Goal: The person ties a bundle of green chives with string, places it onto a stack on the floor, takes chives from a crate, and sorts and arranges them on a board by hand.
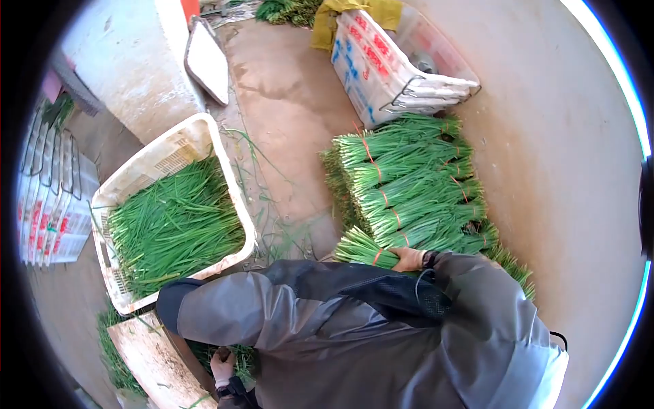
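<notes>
Slender green bundle of leafy stalks tied with a red band (357,247) lies just right of the frame's centre, gripped near its leafy side by the person's right hand.

At the far left edge stands a stack of white plastic crates with red markings and thin dark metal handles (60,204). Next to it, left of centre, a cream rectangular plastic basket with slotted walls (235,185) holds loose long green leaves (177,225). Below the basket, at lower left, lies a pale, stained flat board (153,354), with more greens along its left side.

Just right of the board, the left hand (223,367) is curled against dark green leaves (243,362); whether it grips them cannot be told. A shiny grey garment (368,347) covers the person across the lower middle.

Right of centre, the right hand (409,260) is closed on the slender green bundle, at the near end of a layered pile of red-banded green bundles (415,191). Beyond the pile, at upper right, sits a white container with red and blue markings (357,65), a yellow cloth (325,27) draped over its far end.
</notes>
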